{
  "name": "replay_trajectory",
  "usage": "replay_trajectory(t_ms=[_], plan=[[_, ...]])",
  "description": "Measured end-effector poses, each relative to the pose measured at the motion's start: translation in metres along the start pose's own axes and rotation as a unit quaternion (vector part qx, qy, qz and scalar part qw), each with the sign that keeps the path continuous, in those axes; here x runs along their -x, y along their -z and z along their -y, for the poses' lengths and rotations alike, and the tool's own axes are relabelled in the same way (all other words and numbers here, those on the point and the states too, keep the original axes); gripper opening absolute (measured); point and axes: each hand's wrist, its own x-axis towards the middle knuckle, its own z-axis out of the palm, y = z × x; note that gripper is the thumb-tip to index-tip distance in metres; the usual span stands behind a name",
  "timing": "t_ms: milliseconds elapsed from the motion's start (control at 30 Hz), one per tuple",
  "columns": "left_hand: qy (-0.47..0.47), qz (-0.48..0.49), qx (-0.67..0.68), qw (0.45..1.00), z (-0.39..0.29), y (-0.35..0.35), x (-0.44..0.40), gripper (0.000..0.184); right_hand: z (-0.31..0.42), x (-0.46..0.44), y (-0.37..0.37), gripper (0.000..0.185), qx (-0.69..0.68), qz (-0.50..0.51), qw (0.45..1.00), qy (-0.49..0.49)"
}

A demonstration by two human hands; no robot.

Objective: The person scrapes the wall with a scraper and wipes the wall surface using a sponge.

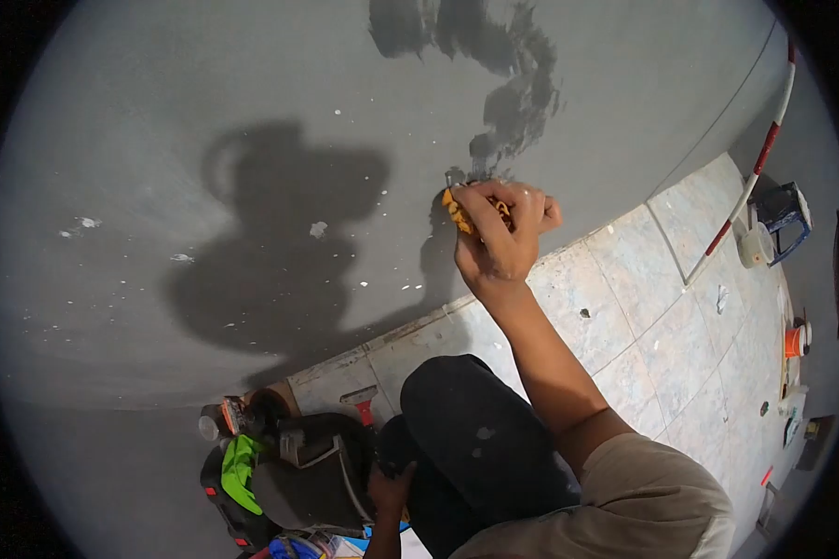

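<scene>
My right hand (505,228) grips a yellow and dark sponge-like thing (459,212) and presses it against the grey wall (410,121). Dark, wet-looking smears (517,107) run up the wall above it. Low beside my bent knee, my left hand (389,486) has its fingers closed near a dark object; what it holds, if anything, I cannot make out. A scraper (361,401) with a red handle lies just above that hand, near the foot of the wall.
A black tool bag (298,484) with a green cloth (241,472) stands at the lower left. On the tiled floor (624,289) to the right are a red and white pole (764,149), a blue stool (788,219), a pale bucket (757,245) and an orange container (794,342).
</scene>
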Motion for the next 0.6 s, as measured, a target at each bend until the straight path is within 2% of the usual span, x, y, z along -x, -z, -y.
replay_trajectory(t_ms=[167, 533, 600], plan=[[-0.008, 0.005, -0.021, 1.000, 0.024, -0.003, -0.008, 0.068, -0.002, 0.001, -0.001, 0.050, -0.005, -0.009, 1.000, 0.005], [-0.005, 0.027, -0.005, 1.000, 0.010, 0.003, -0.009, 0.069, 0.005, -0.012, 0.000, 0.051, 0.013, -0.011, 1.000, -0.002], [0.019, 0.033, -0.020, 0.999, 0.008, 0.004, -0.008, 0.067, 0.010, -0.034, 0.001, 0.052, -0.025, -0.040, 0.999, 0.017]])
